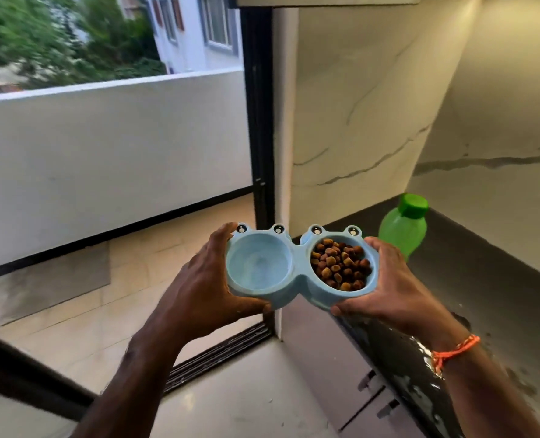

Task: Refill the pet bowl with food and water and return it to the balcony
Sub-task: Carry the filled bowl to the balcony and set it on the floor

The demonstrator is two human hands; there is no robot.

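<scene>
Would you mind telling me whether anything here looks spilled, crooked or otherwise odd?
Mostly no: both hands, left and right, hold the blue double pet bowl level, with the kibble contained in its right well. The one oddity is wet patches glistening along the dark countertop edge near the right wrist.

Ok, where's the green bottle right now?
In the head view, the green bottle stands right of centre on the dark counter, just behind the right hand.

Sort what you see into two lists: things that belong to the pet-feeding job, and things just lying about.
Belongs to the job:
blue double bowl
kibble
green bottle
left hand
right hand

Just there:
black counter
drawer handles
door track
</scene>
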